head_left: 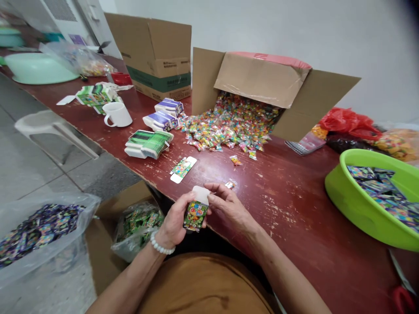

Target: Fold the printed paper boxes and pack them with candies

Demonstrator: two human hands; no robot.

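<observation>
My left hand [177, 218] is wrapped round a small printed green candy box [195, 214], held upright just off the table's front edge. The box's white top flap [200, 195] stands raised. My right hand [229, 205] has its thumb and forefinger closed at the flap's right edge, and its other fingers are partly hidden behind the box. Ahead on the table lies a flat unfolded green box [183, 169]. Beyond my right fingers are a wrapped candy [231, 184] and another one [235, 160], in front of a heap of wrapped candies [225, 126].
The heap spills from a tipped cardboard carton [262, 78]. Stacked green flat boxes [149, 144], purple ones [162, 120] and a white mug [118, 115] stand left. A lime basin [366, 211] of packets and scissors [402, 283] lie right. Bags of packets [42, 226] sit below left.
</observation>
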